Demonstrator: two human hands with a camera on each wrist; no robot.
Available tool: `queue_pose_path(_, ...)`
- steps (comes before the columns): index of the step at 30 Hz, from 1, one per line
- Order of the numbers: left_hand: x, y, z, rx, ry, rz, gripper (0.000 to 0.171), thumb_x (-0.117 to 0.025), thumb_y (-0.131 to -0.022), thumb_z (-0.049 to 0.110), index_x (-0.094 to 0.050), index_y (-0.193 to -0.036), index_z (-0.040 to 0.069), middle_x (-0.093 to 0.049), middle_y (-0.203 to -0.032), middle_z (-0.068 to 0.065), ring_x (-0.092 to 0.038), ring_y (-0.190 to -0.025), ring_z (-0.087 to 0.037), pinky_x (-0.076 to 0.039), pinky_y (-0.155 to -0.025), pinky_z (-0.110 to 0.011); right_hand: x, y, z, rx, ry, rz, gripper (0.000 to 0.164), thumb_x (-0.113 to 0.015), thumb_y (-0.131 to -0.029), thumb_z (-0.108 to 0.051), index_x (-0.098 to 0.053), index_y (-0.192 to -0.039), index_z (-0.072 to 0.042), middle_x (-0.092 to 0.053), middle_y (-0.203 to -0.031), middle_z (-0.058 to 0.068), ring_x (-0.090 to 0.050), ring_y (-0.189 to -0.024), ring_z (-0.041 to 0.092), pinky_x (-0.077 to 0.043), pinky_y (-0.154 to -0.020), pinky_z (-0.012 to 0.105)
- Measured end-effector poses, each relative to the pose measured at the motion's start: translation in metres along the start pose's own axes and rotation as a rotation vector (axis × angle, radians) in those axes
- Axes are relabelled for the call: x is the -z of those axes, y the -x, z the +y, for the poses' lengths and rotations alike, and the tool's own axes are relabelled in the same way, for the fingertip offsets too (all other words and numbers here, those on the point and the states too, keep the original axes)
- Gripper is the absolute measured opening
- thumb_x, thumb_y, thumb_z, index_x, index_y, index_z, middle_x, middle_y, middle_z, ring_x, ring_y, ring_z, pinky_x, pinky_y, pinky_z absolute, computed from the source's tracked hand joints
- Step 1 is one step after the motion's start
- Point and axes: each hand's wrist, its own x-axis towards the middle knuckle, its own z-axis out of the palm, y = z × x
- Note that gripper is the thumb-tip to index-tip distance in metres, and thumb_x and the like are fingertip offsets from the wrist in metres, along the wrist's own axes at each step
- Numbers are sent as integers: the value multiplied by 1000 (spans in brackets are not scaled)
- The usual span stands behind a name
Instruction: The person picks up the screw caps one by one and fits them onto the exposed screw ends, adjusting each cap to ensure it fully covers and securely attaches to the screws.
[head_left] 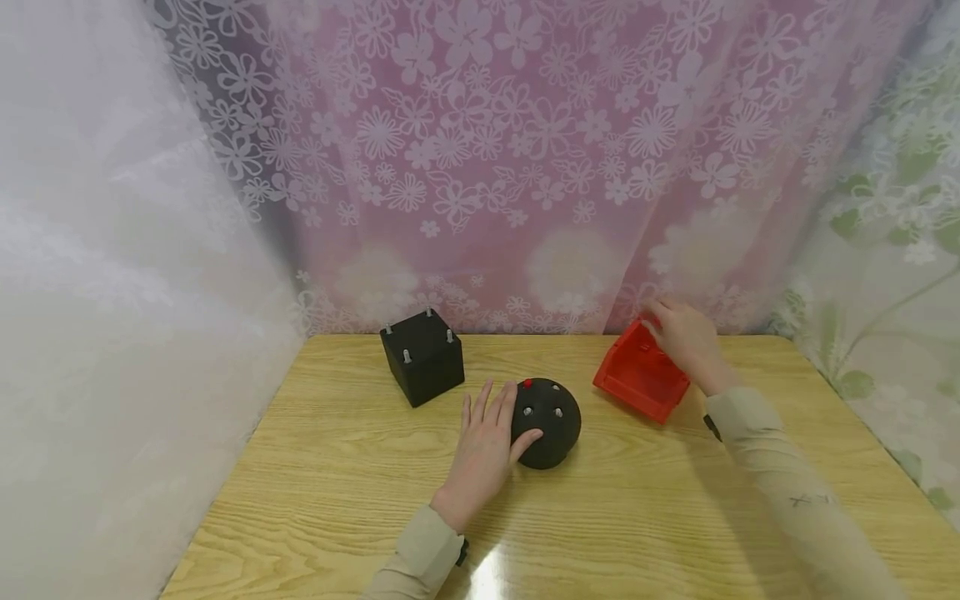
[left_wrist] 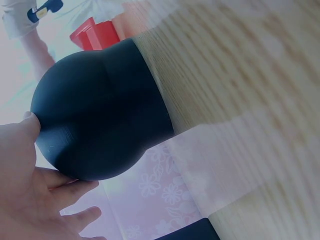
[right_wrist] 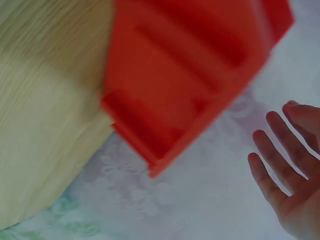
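A black dome-topped object (head_left: 551, 437) with small pale pegs and one red peg in its top stands mid-table. My left hand (head_left: 483, 442) rests on its left side, thumb across the front and fingers pointing forward. In the left wrist view the thumb and index finger touch the rounded dome (left_wrist: 95, 115), while the other fingers spread off it. Farther right is a red open-fronted bin (head_left: 645, 379), its hollow side toward me. My right hand (head_left: 682, 337) is at its upper back edge; in the right wrist view this hand (right_wrist: 295, 175) has extended fingers, apart from the red bin (right_wrist: 165, 80).
A black cube (head_left: 423, 358) with several pale pegs on top stands at the back left of the wooden table (head_left: 337, 508). A pink flowered curtain (head_left: 480, 167) hangs right behind the table's back edge, and pale sheets hang at both sides.
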Motion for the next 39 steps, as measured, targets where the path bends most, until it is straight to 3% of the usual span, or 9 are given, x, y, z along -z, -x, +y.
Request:
queue_pose_path(5, 0, 0, -1, -3, -8, 3, 77, -47, -102, 57, -32, -159, 8, -43, -158, -9, -24, -153, -33, -21, -121, -61, -8, 1, 18, -56, 44, -160, 16, -71, -92, -4, -71, -107, 2, -69, -80, 20, -62, -64, 38, -54, -51, 54)
queue_pose_path(8, 0, 1, -1, -9, -12, 8, 78, -47, -102, 57, -32, -159, 7, -43, -158, -9, -25, -152, -34, -21, -121, -61, -13, 2, 26, -89, 55, -255, 7, -66, -94, -4, -71, -94, 0, -66, -74, 17, -62, -63, 35, -53, -51, 54)
queue_pose_path(12, 0, 0, -1, -16, -14, 14, 77, -48, -102, 56, -32, -159, 7, -43, -158, -10, -26, -152, -34, -22, -121, -61, -19, 7, 32, -122, 79, -328, 19, -60, -95, -3, -65, -77, -3, -61, -67, 15, -61, -62, 36, -53, -51, 56)
queue_pose_path(24, 2, 1, 1, -23, -14, 10, 78, -47, -102, 57, -29, -160, 8, -42, -158, -10, -25, -153, -34, -22, -121, -61, -34, 14, 29, -131, 112, -402, 20, -55, -87, 9, -60, -69, 1, -63, -71, 26, -64, -67, 47, -55, -54, 58)
queue_pose_path(39, 1, 1, -2, -10, -1, 14, 79, -50, -101, 56, -32, -159, 7, -43, -158, -9, -25, -153, -33, -21, -121, -60, -43, 11, 26, -111, 128, -428, 23, -55, -92, 13, -60, -71, 2, -63, -72, 23, -64, -65, 41, -57, -55, 55)
